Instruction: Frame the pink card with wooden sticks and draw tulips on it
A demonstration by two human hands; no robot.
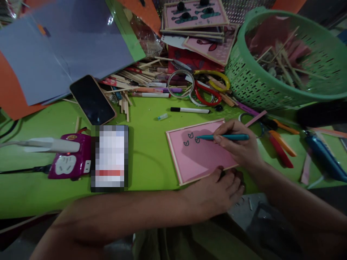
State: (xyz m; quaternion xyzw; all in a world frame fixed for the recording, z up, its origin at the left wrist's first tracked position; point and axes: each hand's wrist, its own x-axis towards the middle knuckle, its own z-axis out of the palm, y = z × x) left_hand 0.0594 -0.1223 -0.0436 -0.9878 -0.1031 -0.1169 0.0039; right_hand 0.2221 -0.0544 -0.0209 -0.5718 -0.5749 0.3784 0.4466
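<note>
Teal marker [233, 137] crosswise in right hand [240, 148] (tip pointing left).

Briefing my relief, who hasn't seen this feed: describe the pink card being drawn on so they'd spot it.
From the green plastic basket at upper right, go down and left across the green table. There the right hand holds a teal marker over a stick-edged pink card. Unlike the pink cards stacked behind, it shows three small dark-outlined shapes.
</note>
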